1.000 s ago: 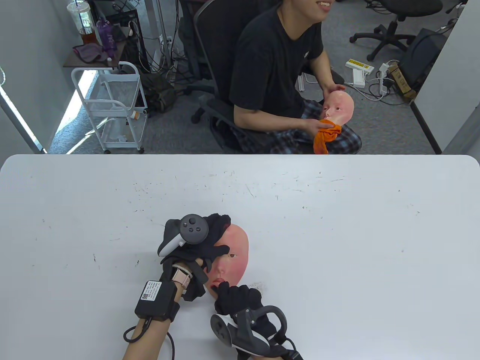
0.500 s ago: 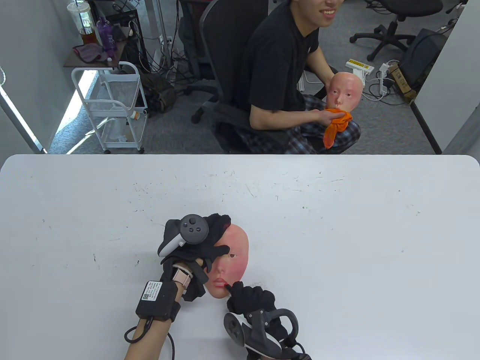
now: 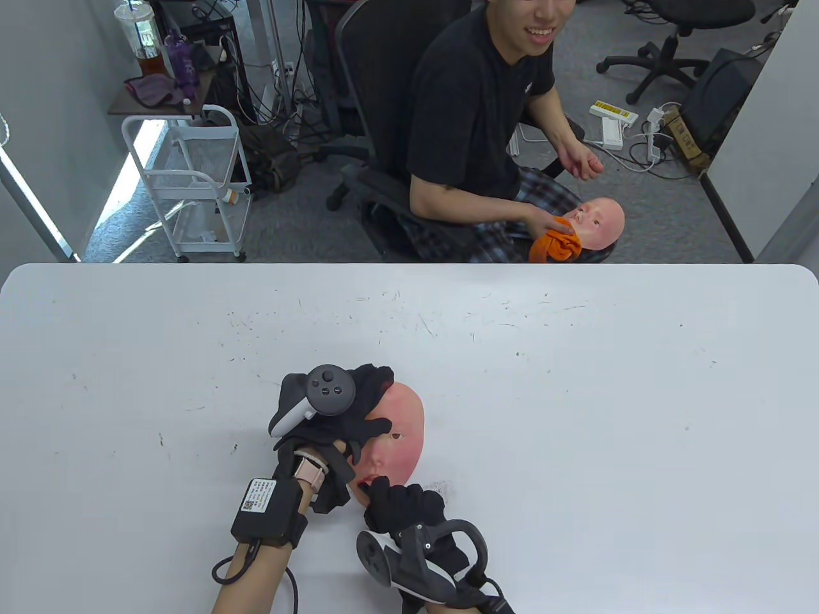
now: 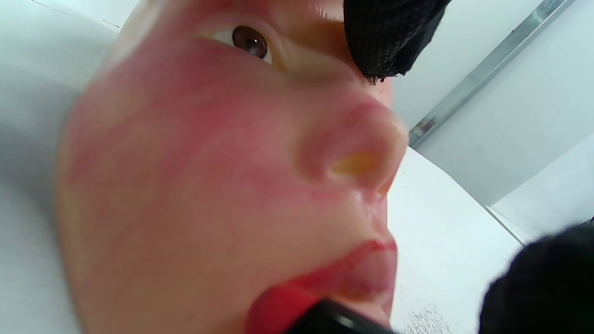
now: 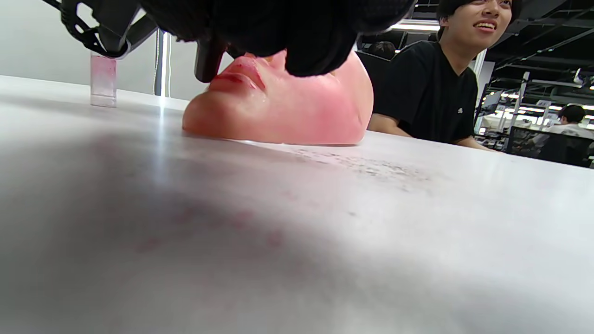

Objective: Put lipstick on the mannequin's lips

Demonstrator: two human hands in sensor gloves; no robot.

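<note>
A pink mannequin face lies face up on the white table. My left hand grips it at the forehead, thumb by the eye. My right hand pinches a lipstick at the mouth; its fingers hide the stick in the table view. In the left wrist view the red lipstick tip in its black tube touches the lower lip of the red-stained lips. In the right wrist view the black tube stands on the lips under my fingers.
A clear lipstick cap stands on the table beyond the face. Red smudges mark the table by the chin. A seated person across the table holds another mannequin face and an orange cloth.
My right hand slid right along the lips, showing the red tip, then came back left over the mouth. My left hand stayed put. The person across lowered his mask.
</note>
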